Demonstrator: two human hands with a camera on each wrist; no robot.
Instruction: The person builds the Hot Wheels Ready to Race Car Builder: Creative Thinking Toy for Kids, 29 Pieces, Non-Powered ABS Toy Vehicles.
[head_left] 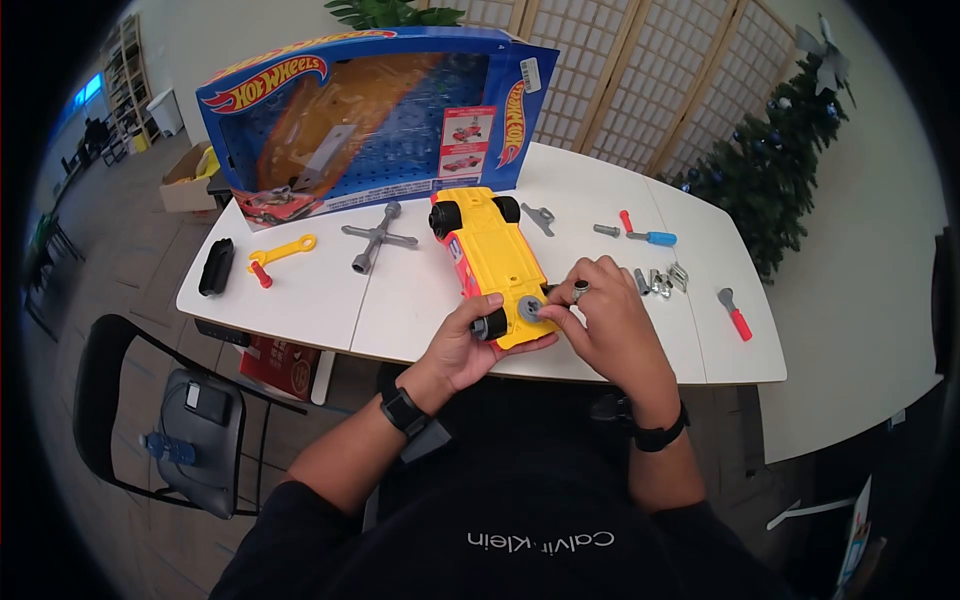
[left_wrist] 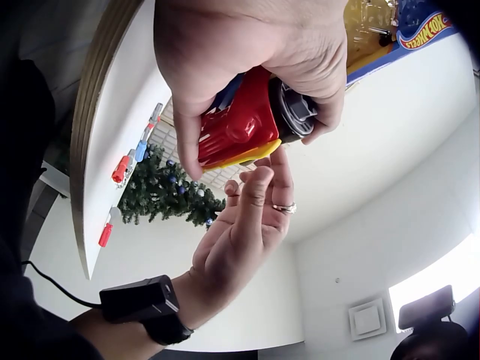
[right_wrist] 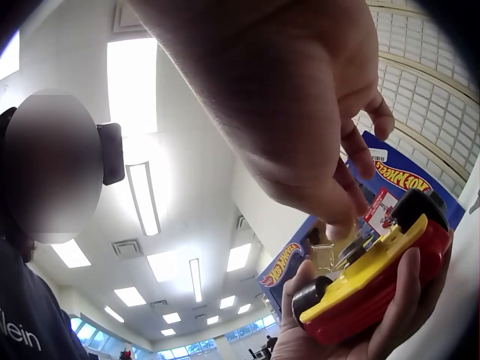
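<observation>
A toy car (head_left: 492,250) is turned over, its yellow underside up and its red body below, with black wheels. My left hand (head_left: 463,345) grips its near end, thumb beside a black wheel (head_left: 489,325) and fingers beneath the body. On the underside near that end sits a grey round piece (head_left: 531,308). My right hand (head_left: 615,325) has its thumb and forefinger curled at the edge of this piece, pinching it from the right. From the right wrist view, the grey round piece (right_wrist: 355,250) lies just under those fingertips.
A Hot Wheels box (head_left: 370,125) stands at the back left. Left on the table (head_left: 330,300) lie a black part (head_left: 216,266), yellow wrench (head_left: 283,248), red piece (head_left: 261,274) and grey cross wrench (head_left: 378,238). To the right are a blue-handled tool (head_left: 655,239), silver parts (head_left: 660,282) and red-handled tool (head_left: 736,314).
</observation>
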